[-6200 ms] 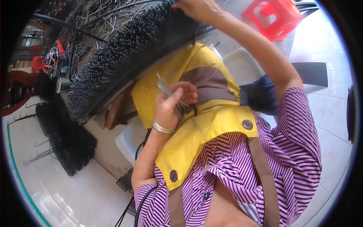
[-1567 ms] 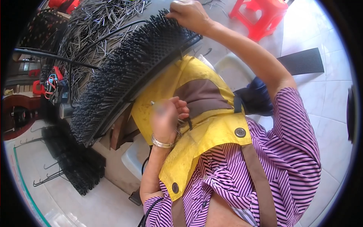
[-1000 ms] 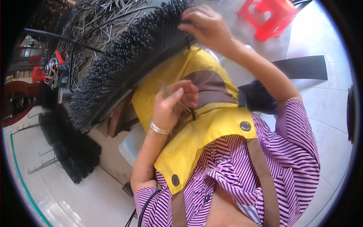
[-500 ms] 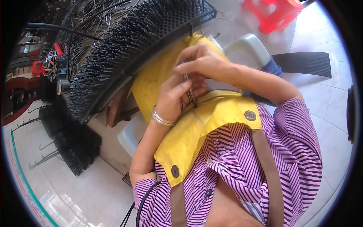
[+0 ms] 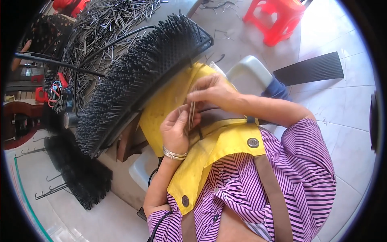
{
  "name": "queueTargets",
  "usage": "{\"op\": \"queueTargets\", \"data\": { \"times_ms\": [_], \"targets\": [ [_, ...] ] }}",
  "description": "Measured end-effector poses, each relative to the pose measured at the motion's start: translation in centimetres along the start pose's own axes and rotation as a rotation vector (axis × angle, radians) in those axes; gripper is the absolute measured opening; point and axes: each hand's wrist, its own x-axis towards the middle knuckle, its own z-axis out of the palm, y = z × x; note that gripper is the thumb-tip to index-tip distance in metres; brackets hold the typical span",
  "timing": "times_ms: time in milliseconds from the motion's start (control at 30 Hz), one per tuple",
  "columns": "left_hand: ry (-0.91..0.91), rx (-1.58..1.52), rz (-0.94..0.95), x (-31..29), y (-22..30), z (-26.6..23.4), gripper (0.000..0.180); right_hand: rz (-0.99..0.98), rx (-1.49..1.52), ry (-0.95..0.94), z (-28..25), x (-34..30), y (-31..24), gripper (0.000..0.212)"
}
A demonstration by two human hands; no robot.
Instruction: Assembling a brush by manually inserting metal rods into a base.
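Observation:
In front of my yellow apron [image 5: 225, 137], my two hands come close together. My left hand [image 5: 176, 130], with bracelets at its wrist, is closed around a few thin metal rods [image 5: 192, 117] that point upward. My right hand [image 5: 213, 92] pinches at the upper end of these rods, its fingertips partly blurred. Just beyond stands a long black perforated rack [image 5: 161, 74], packed with upright dark rods [image 5: 121, 90]. What the rods' lower ends look like is hidden by my left fingers.
Loose metal rods [image 5: 107, 30] lie heaped behind the rack. Black bundles with wire hooks [image 5: 80, 169] are at the left. A red stool [image 5: 276, 18] and a dark ribbed strip [image 5: 310, 69] lie farther right. Another person in dotted clothing [image 5: 52, 30] sits at the far left.
My view has shifted, so the rack and the heap of rods show more fully. My hands have drawn slightly apart, and the thin rods between them now stand more upright.

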Motion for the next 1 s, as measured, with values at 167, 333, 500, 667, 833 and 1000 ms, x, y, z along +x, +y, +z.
{"op": "queueTargets", "data": {
  "times_ms": [167,333,500,667,833,1000],
  "targets": [
    [0.084,-0.235,-0.028,0.2,-0.4,-0.8,0.018,-0.303,0.259,0.126,-4.4,2.9,-4.3,0.015],
    [0.058,-0.255,-0.035,0.4,-0.6,-0.8,0.018,-0.589,0.184,0.374,-9.0,6.2,-6.6,0.015],
    [0.057,-0.252,-0.047,0.4,-0.6,-1.0,0.017,-0.842,-0.185,0.549,-8.7,6.7,-6.6,0.013],
    [0.061,-0.252,-0.050,0.4,-0.7,-1.0,0.018,-0.880,-0.410,0.568,-8.3,7.1,-6.5,0.011],
    [0.046,-0.261,-0.044,0.4,-0.8,-1.2,0.018,-0.892,-0.627,0.592,-7.8,7.1,-6.9,0.012],
    [0.044,-0.272,-0.050,0.4,-0.8,-1.1,0.018,-0.923,-0.658,0.509,-8.4,7.7,-6.7,0.011]
  ]
}}
